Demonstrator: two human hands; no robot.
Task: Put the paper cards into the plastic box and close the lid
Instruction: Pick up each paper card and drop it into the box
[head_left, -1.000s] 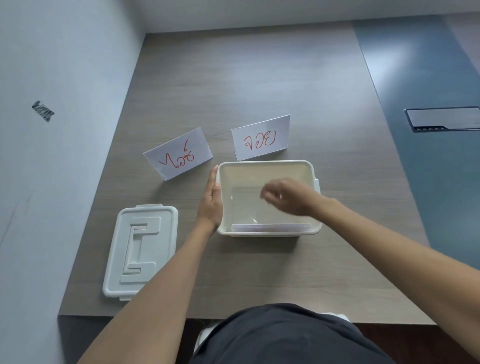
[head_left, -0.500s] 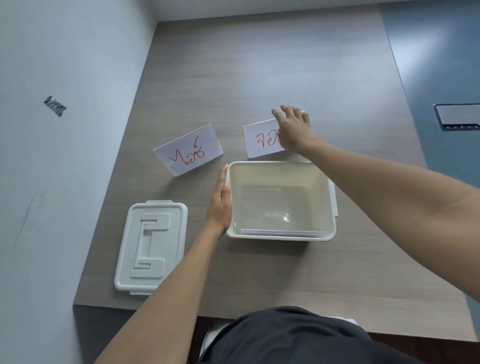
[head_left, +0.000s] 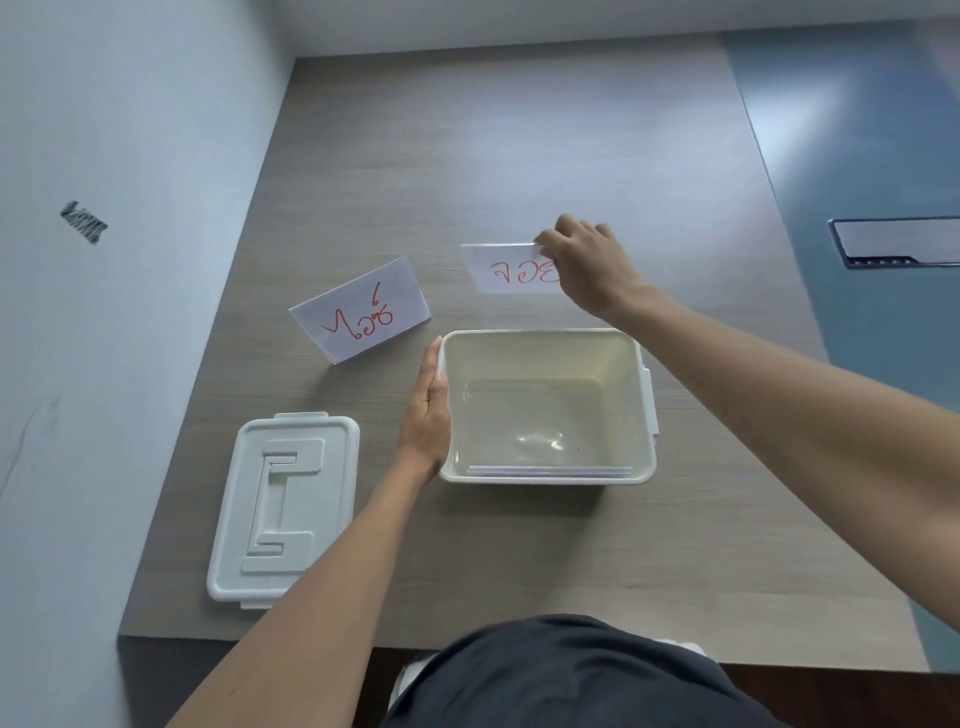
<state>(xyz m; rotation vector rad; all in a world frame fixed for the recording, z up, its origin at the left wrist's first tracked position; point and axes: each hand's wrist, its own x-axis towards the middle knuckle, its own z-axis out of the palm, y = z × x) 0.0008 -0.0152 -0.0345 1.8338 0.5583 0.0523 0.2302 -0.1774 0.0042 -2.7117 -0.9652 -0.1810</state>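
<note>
Pinching the far paper card (head_left: 506, 270), the right hand (head_left: 587, 267); left hand (head_left: 428, 415) flat against the plastic box (head_left: 644, 415).

Desk (head_left: 519, 156): grey-brown wood grain, with a blue-grey section along its right side. Plastic box (head_left: 545, 340): cream-white, semi-glossy interior. White paper edges (head_left: 550, 471) show at its near wall. Lid (head_left: 283, 506): white, with a raised angular relief pattern. Left card (head_left: 361, 309) – white paper, red handwritten characters. Right card (head_left: 511, 270) – white paper, red handwritten characters. Wall (head_left: 130, 260): pale blue-white, bearing a small dark mark (head_left: 83, 222). Garment (head_left: 561, 675) at the bottom edge: dark grey.
</note>
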